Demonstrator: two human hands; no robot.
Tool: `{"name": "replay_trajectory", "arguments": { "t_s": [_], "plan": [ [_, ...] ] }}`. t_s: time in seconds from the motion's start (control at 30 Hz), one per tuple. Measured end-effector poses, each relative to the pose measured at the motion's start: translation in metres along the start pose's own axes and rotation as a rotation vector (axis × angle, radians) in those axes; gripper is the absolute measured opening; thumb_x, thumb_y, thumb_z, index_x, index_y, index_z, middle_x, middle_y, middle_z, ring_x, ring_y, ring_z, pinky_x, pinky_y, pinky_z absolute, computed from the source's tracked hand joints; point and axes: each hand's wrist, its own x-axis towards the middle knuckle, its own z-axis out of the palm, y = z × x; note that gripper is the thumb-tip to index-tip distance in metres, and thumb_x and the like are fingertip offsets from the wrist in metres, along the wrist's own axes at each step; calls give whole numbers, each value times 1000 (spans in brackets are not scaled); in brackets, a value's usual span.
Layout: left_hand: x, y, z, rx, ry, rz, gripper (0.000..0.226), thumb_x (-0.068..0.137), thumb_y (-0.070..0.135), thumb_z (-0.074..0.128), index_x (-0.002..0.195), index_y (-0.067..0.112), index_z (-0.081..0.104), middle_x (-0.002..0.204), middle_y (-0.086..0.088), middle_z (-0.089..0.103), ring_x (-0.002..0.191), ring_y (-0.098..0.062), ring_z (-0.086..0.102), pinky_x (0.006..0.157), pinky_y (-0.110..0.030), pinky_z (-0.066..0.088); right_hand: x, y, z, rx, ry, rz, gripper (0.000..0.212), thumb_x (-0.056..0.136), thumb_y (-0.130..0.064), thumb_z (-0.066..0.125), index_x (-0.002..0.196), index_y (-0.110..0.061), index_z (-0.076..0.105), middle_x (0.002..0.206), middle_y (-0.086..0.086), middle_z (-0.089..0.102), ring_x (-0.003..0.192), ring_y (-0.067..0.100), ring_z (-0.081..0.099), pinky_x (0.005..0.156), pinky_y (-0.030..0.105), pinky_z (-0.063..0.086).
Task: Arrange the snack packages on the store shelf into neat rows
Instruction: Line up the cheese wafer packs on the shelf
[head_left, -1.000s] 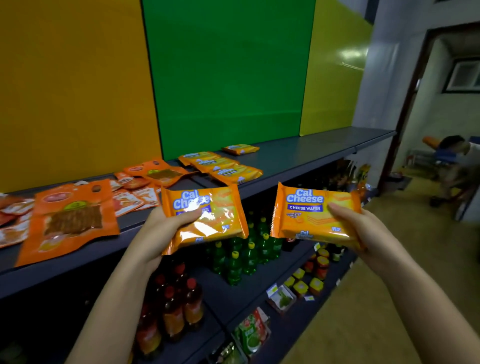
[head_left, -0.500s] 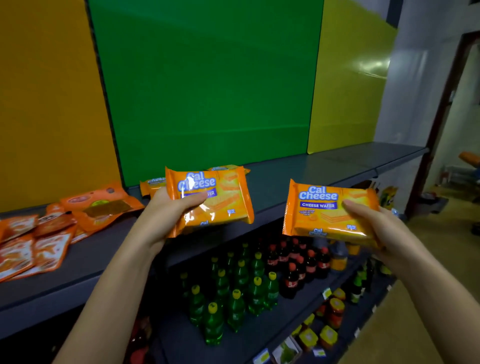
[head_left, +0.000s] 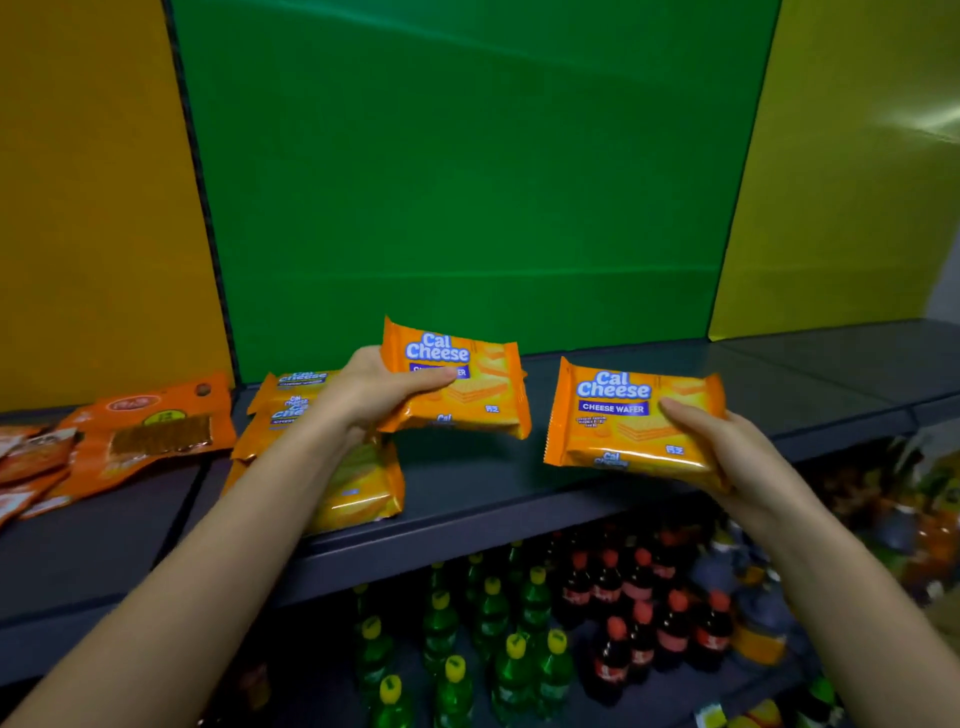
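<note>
My left hand (head_left: 371, 392) grips an orange Cal Cheese wafer pack (head_left: 480, 387) by its left end, held above the dark grey shelf (head_left: 467, 483). My right hand (head_left: 727, 449) holds a second Cal Cheese wafer pack (head_left: 615, 421) by its right end, a little lower and to the right, over the shelf's front part. Several more Cal Cheese packs (head_left: 358, 488) lie in a row on the shelf under and behind my left forearm, partly hidden by it. Orange snack pouches (head_left: 150, 434) lie flat at the left.
Yellow, green and lime panels (head_left: 467, 182) back the shelf. The shelf stretches on to the right (head_left: 831, 374). A lower shelf carries green soda bottles (head_left: 498, 649) and dark cola bottles (head_left: 644, 623), with more goods at the far right.
Both hands have carried their packs forward over the shelf. The view has swung left and closer, so the row of packs now sits under my left arm.
</note>
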Motion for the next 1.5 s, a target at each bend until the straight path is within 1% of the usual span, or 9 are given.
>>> {"name": "replay_trajectory", "arguments": {
  "t_s": [0.17,0.43,0.6,0.77,0.9,1.03,1.17,1.3,1.5],
  "plan": [
    [43,4,42,133,90,-57,22,72,15,78,92,11,67,88,-7,67,43,1,58,44,-9,47,57,-8,-24,-12,-85,5,26,82,-24,64,104,-11,62,68,-2,74,55,9,69,44,15,49],
    [84,-19,89,307,139,-286,43,73,25,78,109,6,62,93,-4,59,59,-5,52,36,-8,41,116,3,-34,-61,-284,89,25,81,-25,65,103,-13,62,77,0,76,63,11,71,49,17,52],
    [98,-31,91,542,210,-361,65,70,44,76,122,11,54,121,-7,57,92,-18,54,73,-23,40,131,15,-25,-112,-413,117,29,80,-23,67,106,-10,64,87,6,76,72,16,72,55,21,55],
    [100,-35,91,733,211,-428,59,70,57,69,107,14,52,110,-6,55,83,-19,54,53,-23,45,133,27,-13,-204,-442,56,32,79,-23,69,108,-12,62,91,6,75,76,17,72,62,23,56],
    [104,-40,93,842,229,-432,60,71,60,66,101,11,50,117,-12,59,89,-24,58,64,-31,50,132,32,-5,-431,-376,-67,40,77,-34,71,110,-16,56,107,6,68,94,21,66,89,39,52],
    [103,-40,93,939,196,-446,62,75,64,58,105,10,49,125,-15,57,106,-29,58,78,-35,51,125,32,4,-737,-355,-217,68,79,-49,63,132,-15,42,122,4,60,112,24,56,94,34,44],
    [93,-33,88,1129,333,-334,72,84,62,46,124,2,42,134,-18,49,121,-34,49,95,-40,42,119,30,14,-955,-390,-294,72,80,-59,53,133,-14,34,127,7,55,116,28,53,88,32,40],
    [70,-19,78,1276,408,-139,47,89,50,46,109,7,52,118,-17,60,108,-33,55,83,-38,44,117,28,22,-1058,-459,-286,65,80,-64,49,123,-17,37,123,5,56,111,28,54,76,30,34],
    [11,-6,59,1347,525,34,31,89,44,50,96,15,59,100,-7,67,96,-28,59,66,-30,37,118,23,28,-1288,-441,-319,68,79,-72,41,120,-18,40,121,9,56,112,32,53,82,38,42]
  ]
}}
